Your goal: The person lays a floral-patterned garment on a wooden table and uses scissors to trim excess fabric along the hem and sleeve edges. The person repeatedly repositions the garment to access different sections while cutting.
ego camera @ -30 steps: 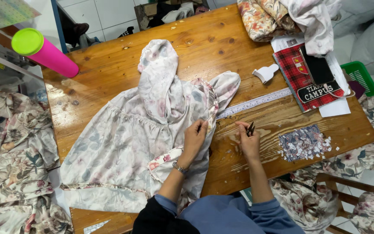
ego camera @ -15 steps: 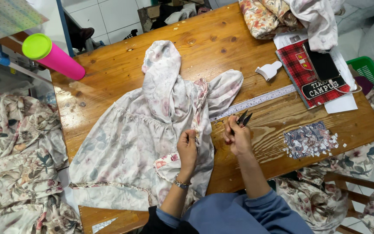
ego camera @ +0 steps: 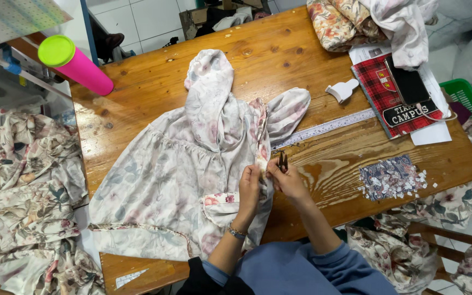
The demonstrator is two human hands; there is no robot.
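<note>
1. Where floral garment [ego camera: 192, 180] lies spread on counter [ego camera: 279, 54]: left hand [ego camera: 248, 183] pinching its right edge.
2. Just right of garment: right hand [ego camera: 286, 177] closed on small dark snips [ego camera: 283, 161].
3. Beyond snips: measuring tape [ego camera: 329, 127].

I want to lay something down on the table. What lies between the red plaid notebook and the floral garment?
In the head view, a white plastic tool and a ruler lie on the wooden table between notebook and garment.

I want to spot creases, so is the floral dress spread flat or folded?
Mostly spread: the floral dress lies open across the table, with one sleeve folded over its middle.
</note>
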